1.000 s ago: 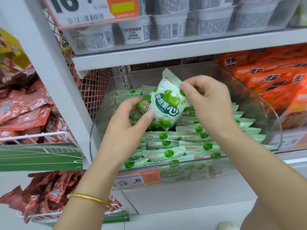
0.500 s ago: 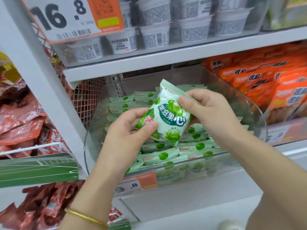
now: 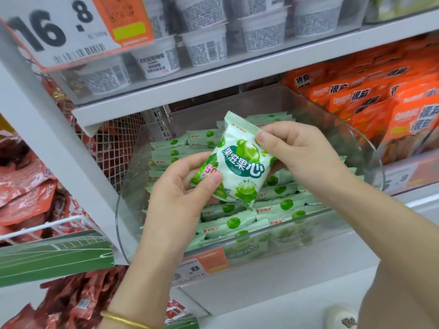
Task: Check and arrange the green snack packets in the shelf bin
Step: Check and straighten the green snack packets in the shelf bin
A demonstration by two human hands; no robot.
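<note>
One pale green snack packet (image 3: 237, 162) with green fruit pictures is held face-up above the clear shelf bin (image 3: 370, 148). My left hand (image 3: 175, 193) pinches its lower left corner between thumb and fingers. My right hand (image 3: 297, 153) pinches its upper right edge. Below, several matching green packets (image 3: 273, 210) lie stacked in rows inside the bin, partly hidden by my hands and the held packet.
Orange snack packs (image 3: 380, 103) fill the bin on the right. Red packets (image 3: 23, 191) hang in a wire rack on the left. White cups (image 3: 204, 43) stand on the shelf above. A price tag (image 3: 202, 267) sits on the bin's front.
The held packet has come lower and closer to me, and turned a little more face-up. Both hands keep their grip on it.
</note>
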